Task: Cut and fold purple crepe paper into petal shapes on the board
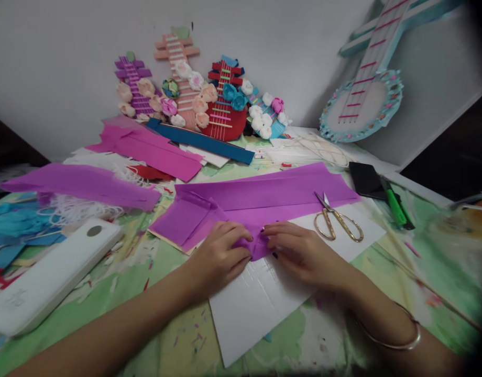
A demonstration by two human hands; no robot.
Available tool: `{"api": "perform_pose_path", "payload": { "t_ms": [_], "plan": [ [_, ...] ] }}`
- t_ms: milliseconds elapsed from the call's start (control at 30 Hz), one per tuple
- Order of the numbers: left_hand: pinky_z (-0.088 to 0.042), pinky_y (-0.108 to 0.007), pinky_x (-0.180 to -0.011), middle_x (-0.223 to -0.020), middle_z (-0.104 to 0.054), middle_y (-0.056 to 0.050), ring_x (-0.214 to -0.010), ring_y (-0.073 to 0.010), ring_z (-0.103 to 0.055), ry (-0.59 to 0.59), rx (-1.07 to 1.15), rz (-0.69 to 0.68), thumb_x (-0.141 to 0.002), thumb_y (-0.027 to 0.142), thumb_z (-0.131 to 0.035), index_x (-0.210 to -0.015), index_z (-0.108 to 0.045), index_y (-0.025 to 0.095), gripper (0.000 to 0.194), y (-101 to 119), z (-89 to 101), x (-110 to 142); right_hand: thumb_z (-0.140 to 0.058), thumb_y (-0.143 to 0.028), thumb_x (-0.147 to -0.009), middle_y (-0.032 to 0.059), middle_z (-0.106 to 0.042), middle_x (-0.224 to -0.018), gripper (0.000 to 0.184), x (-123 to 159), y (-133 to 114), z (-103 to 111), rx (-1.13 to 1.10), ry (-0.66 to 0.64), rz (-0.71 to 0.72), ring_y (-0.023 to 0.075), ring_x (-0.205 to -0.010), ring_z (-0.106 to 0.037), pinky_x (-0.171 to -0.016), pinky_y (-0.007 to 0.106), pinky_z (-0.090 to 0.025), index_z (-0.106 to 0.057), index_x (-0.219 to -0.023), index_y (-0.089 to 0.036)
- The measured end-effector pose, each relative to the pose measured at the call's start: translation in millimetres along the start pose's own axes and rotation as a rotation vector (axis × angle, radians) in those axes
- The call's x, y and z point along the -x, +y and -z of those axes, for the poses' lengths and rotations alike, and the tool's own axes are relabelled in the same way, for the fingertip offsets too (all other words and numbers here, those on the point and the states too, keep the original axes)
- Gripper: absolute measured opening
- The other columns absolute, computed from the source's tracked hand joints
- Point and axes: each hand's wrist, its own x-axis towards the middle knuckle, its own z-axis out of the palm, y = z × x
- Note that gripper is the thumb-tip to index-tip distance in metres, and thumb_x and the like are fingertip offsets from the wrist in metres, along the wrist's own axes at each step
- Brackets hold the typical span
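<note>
Between my two hands is a small piece of purple crepe paper (260,247), pinched over a white board (260,309). My left hand (224,252) grips its left side with curled fingers. From the right, my right hand (299,251) holds the other side, thumb and fingers closed together. Just beyond them lies a long folded sheet of purple paper (264,196), with a smaller purple folded piece (188,217) at its left end. Gold-handled scissors (337,220) rest with blades parted on the board's right part, a little beyond my right hand.
A white oblong device (54,277) lies at left, near white string (81,209). At right are a black phone (367,179) and a green cutter (396,205). Several decorated paper instruments (225,99) lean on the wall behind magenta paper (146,149) and a blue strip (201,141).
</note>
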Motion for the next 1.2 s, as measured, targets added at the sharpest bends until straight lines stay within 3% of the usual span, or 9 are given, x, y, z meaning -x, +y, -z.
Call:
{"api": "perform_pose_path", "payload": {
  "t_ms": [200,333,467,600,700,800,900,1067,1200],
  "plan": [
    [-0.047,-0.039,-0.084,-0.095,-0.065,-0.007,-0.094,-0.0199,-0.057,0.153,0.123,0.115,-0.085,0.012,-0.058,-0.083,-0.068,0.017,0.011,2,-2.0,-3,-0.063,-0.011,-0.076,0.0121,-0.057,-0.126,0.026,-4,-7,-8,0.105,0.043,0.009,0.0267,-0.121,-0.044,-0.097,0.05,-0.043,-0.057,-0.1,-0.019],
    [-0.048,-0.036,-0.081,-0.094,-0.064,-0.006,-0.093,-0.0184,-0.057,0.195,0.234,0.19,-0.084,0.01,-0.059,-0.084,-0.068,0.018,0.012,3,-2.3,-4,-0.053,-0.008,-0.085,0.0112,-0.064,-0.112,0.014,-6,-10,-19,0.255,0.169,0.068,0.0262,-0.106,-0.048,-0.089,0.046,-0.044,-0.06,-0.093,-0.017],
    [-0.047,-0.038,-0.085,-0.102,-0.061,-0.007,-0.098,-0.0207,-0.056,0.151,0.25,0.186,-0.083,0.018,-0.064,-0.094,-0.064,0.019,0.012,6,2.9,-2,-0.049,-0.008,-0.088,0.0076,-0.067,-0.088,0.016,-6,-7,-21,0.246,0.242,0.112,0.0203,-0.084,-0.051,-0.075,0.036,-0.046,-0.061,-0.082,-0.017],
    [-0.046,-0.043,-0.088,-0.108,-0.054,-0.01,-0.103,-0.0253,-0.05,0.204,0.111,0.203,-0.077,0.028,-0.073,-0.114,-0.05,0.018,0.045,8,11.7,0,-0.054,-0.008,-0.085,0.0051,-0.066,-0.079,0.015,-5,-5,-14,0.117,0.491,0.017,0.0169,-0.075,-0.055,-0.065,0.032,-0.046,-0.062,-0.079,-0.019],
    [-0.045,-0.041,-0.084,-0.101,-0.052,-0.009,-0.098,-0.0245,-0.049,0.301,-0.027,0.243,-0.08,0.019,-0.067,-0.11,-0.048,0.017,0.035,6,14.0,0,-0.058,-0.007,-0.082,0.0042,-0.065,-0.08,0.014,-6,-5,-11,0.071,0.702,-0.104,0.0149,-0.069,-0.058,-0.056,0.028,-0.045,-0.062,-0.078,-0.02],
    [-0.044,-0.04,-0.079,-0.095,-0.052,-0.008,-0.092,-0.0245,-0.049,0.313,-0.098,0.228,-0.08,0.021,-0.067,-0.105,-0.05,0.016,0.031,4,12.4,1,-0.059,-0.005,-0.08,0.0034,-0.064,-0.078,0.015,-7,-4,-13,0.076,0.783,-0.118,0.013,-0.064,-0.057,-0.053,0.026,-0.044,-0.06,-0.076,-0.019],
    [-0.041,-0.043,-0.078,-0.093,-0.055,-0.008,-0.09,-0.0253,-0.049,0.322,-0.194,0.227,-0.08,0.024,-0.068,-0.1,-0.055,0.017,0.026,3,10.1,2,-0.056,-0.004,-0.081,0.0037,-0.062,-0.08,0.016,-9,-1,-18,0.079,0.704,-0.059,0.0128,-0.066,-0.056,-0.056,0.026,-0.045,-0.06,-0.079,-0.019],
    [-0.037,-0.042,-0.079,-0.089,-0.063,-0.005,-0.091,-0.025,-0.047,0.21,-0.211,0.184,-0.083,0.015,-0.063,-0.081,-0.064,0.019,0.004,-1,7.0,3,-0.057,-0.008,-0.083,0.0059,-0.065,-0.091,0.017,-10,10,-25,0.128,0.369,0.014,0.0196,-0.087,-0.056,-0.073,0.035,-0.046,-0.067,-0.077,-0.021],
    [-0.037,-0.042,-0.079,-0.084,-0.065,-0.005,-0.091,-0.0245,-0.047,0.155,-0.132,0.152,-0.084,0.014,-0.062,-0.078,-0.067,0.017,0.009,-4,5.8,3,-0.061,-0.009,-0.082,0.0061,-0.062,-0.088,0.018,-8,14,-27,0.167,0.365,-0.033,0.0193,-0.082,-0.051,-0.069,0.033,-0.044,-0.071,-0.075,-0.022]
  ]
}}
